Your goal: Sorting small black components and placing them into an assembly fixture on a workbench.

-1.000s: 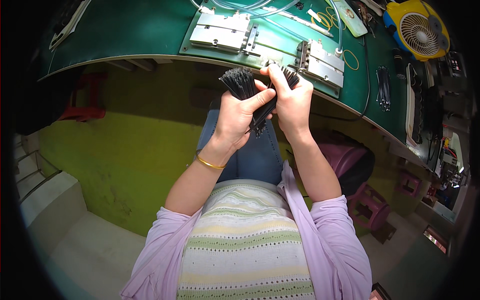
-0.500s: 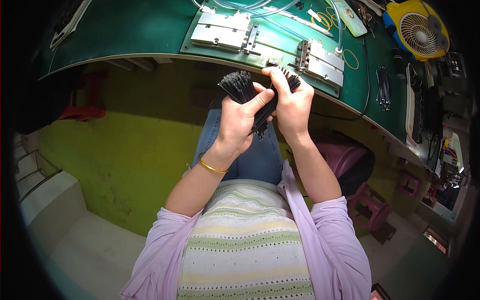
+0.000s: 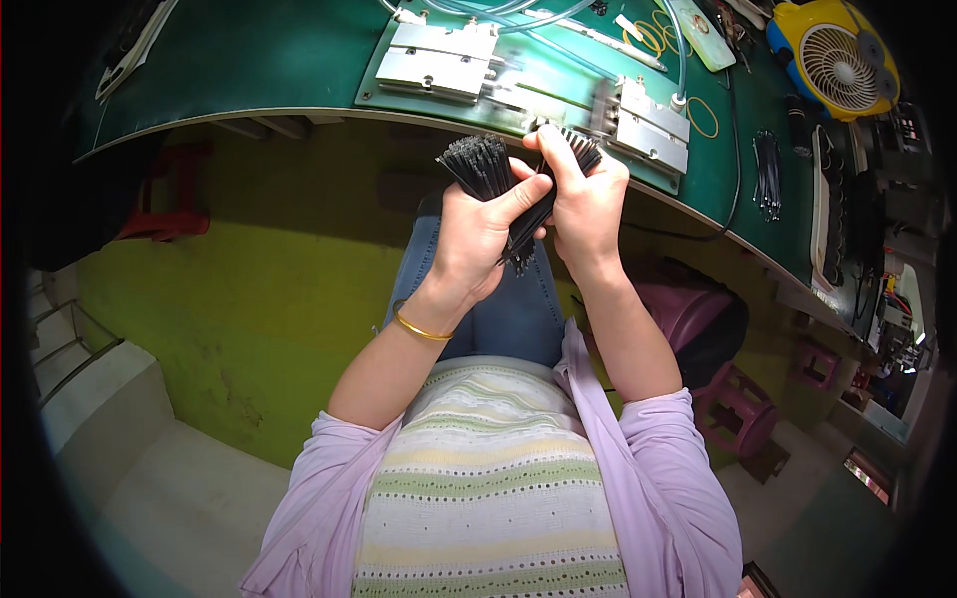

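Inner ends of the left metal block (image 3: 436, 62) and right metal block (image 3: 650, 128), sharp half a second ago, are now motion-blurred; both hands keep nearly the same pose. Directions follow a clock face centred on the lap (image 3: 490, 331). At 12 o'clock, the left hand (image 3: 477, 227), a gold bracelet (image 3: 427, 335) at its wrist, is closed round a thick bunch of black sticks (image 3: 477, 164), tips toward 11. At 1, the right hand (image 3: 590, 207) grasps a smaller bunch (image 3: 586, 152); below the thumbs the two bunches cannot be told apart. Beyond, near 12 and 1, the blocks sit over the green bench (image 3: 259, 70). Farther, toward 2, lie loose black sticks (image 3: 767, 177), then a yellow fan (image 3: 837, 65).
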A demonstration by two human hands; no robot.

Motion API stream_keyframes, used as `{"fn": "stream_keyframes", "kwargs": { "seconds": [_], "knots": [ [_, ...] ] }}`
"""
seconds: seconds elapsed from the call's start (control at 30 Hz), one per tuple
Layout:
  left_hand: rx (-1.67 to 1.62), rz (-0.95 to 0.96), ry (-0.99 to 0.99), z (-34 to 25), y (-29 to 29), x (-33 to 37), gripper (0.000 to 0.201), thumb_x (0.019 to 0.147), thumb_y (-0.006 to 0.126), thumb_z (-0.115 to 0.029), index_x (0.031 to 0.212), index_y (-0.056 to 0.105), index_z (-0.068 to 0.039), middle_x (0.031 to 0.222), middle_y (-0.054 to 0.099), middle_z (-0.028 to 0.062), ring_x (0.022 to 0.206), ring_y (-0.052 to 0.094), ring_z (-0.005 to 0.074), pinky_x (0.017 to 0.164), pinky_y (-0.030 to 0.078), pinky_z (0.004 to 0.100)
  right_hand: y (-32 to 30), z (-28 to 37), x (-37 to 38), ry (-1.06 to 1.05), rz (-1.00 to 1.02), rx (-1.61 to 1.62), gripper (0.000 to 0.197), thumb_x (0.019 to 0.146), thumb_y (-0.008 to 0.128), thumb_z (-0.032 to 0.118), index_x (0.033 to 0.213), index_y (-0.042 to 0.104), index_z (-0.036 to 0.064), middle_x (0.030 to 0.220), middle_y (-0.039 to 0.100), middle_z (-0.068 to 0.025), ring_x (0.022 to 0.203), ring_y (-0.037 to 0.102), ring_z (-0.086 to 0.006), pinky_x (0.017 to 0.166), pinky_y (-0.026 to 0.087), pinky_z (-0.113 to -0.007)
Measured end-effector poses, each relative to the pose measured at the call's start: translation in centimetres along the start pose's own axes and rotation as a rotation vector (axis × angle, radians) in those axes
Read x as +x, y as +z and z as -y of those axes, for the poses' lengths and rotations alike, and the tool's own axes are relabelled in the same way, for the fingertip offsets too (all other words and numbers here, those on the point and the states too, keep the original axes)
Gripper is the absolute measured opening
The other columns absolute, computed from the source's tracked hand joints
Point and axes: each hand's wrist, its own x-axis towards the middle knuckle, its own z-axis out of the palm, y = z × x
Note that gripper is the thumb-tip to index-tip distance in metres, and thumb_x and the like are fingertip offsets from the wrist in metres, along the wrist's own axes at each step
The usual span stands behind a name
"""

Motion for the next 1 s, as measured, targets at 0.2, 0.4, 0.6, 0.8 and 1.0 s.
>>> {"fn": "stream_keyframes", "kwargs": {
  "seconds": [0.2, 0.4, 0.6, 0.8, 1.0],
  "knots": [
    [-0.090, 0.164, -0.032, -0.2, -0.6, 0.3, 0.008, 0.079, 0.058, -0.005, 0.087, 0.056, -0.001, 0.071, 0.058, 0.0048, 0.056, 0.056, 0.0118, 0.051, 0.047, 0.0221, -0.1, 0.1, 0.0, -0.004, 0.001, 0.010, 0.019, 0.080, 0.058, 0.014, 0.073, 0.062, -0.0034, 0.061, 0.059, -0.0047, 0.048, 0.056, -0.0079, 0.031, 0.036, -0.019],
    [-0.069, 0.121, -0.072, -1.8, -0.4, -0.6, 0.010, 0.079, 0.055, -0.001, 0.089, 0.055, 0.000, 0.075, 0.058, 0.0071, 0.060, 0.057, 0.0153, 0.056, 0.049, 0.0263, -0.5, 0.5, -0.4, -0.048, 0.074, -0.121, 0.019, 0.081, 0.059, 0.016, 0.072, 0.061, -0.0011, 0.057, 0.057, -0.0043, 0.034, 0.042, -0.0056, 0.029, 0.031, -0.019],
    [0.049, 0.123, -0.044, -1.8, -1.2, -0.8, 0.010, 0.078, 0.056, 0.000, 0.088, 0.054, 0.002, 0.078, 0.058, 0.0088, 0.063, 0.059, 0.0174, 0.058, 0.050, 0.0284, -0.6, 0.8, -1.3, -0.129, 0.171, -0.103, 0.021, 0.081, 0.059, 0.016, 0.069, 0.060, -0.0001, 0.054, 0.055, -0.0022, 0.036, 0.043, -0.0047, 0.031, 0.031, -0.018],
    [-0.041, 0.090, -0.069, -1.5, -0.8, -1.1, 0.010, 0.078, 0.056, 0.000, 0.087, 0.054, 0.002, 0.078, 0.058, 0.0088, 0.064, 0.059, 0.0168, 0.059, 0.051, 0.0276, -0.2, 1.1, -1.3, -0.143, 0.073, -0.125, 0.021, 0.081, 0.058, 0.013, 0.066, 0.059, -0.0002, 0.054, 0.055, -0.0006, 0.039, 0.044, -0.0034, 0.034, 0.031, -0.018],
    [0.023, 0.109, -0.084, -1.6, -1.1, -1.0, 0.011, 0.079, 0.056, -0.002, 0.089, 0.055, 0.002, 0.078, 0.058, 0.0078, 0.065, 0.059, 0.0155, 0.060, 0.051, 0.0264, -0.5, 0.6, -1.0, -0.141, 0.109, -0.136, 0.020, 0.081, 0.058, 0.012, 0.065, 0.060, -0.0007, 0.054, 0.055, -0.0001, 0.041, 0.045, -0.0028, 0.035, 0.031, -0.017]
  ]
}}
